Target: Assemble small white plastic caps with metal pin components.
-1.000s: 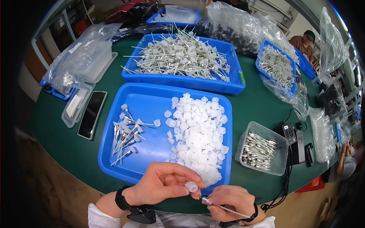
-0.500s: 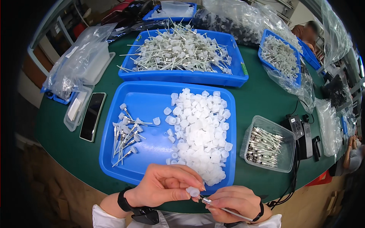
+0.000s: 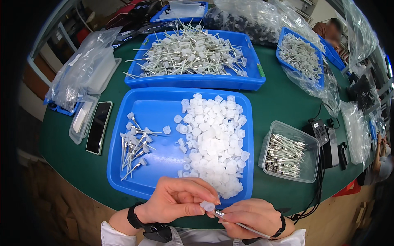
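My left hand (image 3: 180, 200) pinches a translucent white plastic cap (image 3: 208, 206) between thumb and fingers, over the tray's near edge. With my right hand (image 3: 251, 217) I grip a thin pale rod with a metal end (image 3: 247, 229), its tail slanting down toward my right wrist. The rod's metal end points at the cap and is right against it; how deep it sits I cannot tell. Beyond my hands, the blue tray (image 3: 164, 92) holds a heap of loose white caps (image 3: 215, 139) on its right and several capped rods (image 3: 135, 143) on its left.
A clear box (image 3: 316, 176) of uncapped rods stands right of the tray, beside black power adapters (image 3: 324, 139). Behind is a deeper blue bin (image 3: 197, 83) heaped with capped rods. A phone (image 3: 99, 127) lies at left; another person (image 3: 330, 30) sits at far right.
The rod's metal end has drawn slightly closer to the cap. My left hand keeps its hold nearly unmoved, and the whole view has shifted a little.
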Action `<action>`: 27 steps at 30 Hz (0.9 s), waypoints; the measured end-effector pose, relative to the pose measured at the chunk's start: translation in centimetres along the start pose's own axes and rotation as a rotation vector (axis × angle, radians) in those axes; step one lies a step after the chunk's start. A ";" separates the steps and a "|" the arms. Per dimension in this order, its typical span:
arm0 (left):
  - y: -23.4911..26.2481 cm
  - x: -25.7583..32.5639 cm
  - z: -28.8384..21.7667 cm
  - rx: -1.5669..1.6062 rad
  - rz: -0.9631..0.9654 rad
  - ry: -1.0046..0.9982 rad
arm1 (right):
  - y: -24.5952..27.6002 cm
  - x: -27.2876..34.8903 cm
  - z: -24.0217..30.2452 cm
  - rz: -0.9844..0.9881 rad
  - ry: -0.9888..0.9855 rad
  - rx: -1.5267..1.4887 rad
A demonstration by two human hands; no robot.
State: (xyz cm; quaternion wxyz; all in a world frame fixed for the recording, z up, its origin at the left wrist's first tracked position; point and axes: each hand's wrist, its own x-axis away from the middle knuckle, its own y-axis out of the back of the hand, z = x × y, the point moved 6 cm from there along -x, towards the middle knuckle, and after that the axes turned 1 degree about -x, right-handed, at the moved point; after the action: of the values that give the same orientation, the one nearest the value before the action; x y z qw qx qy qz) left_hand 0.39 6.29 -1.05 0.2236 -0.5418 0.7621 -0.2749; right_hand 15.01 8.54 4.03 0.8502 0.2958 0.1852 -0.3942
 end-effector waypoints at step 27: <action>0.7 0.1 0.0 -0.170 -0.072 -0.105 | -0.6 0.0 0.5 -0.010 0.246 0.253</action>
State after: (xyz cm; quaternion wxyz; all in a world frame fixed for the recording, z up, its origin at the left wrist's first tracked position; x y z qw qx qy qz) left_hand -0.18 6.38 -1.53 0.2066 -0.5996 0.7499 -0.1882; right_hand 14.59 7.92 4.22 0.7751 0.4457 0.2381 -0.3793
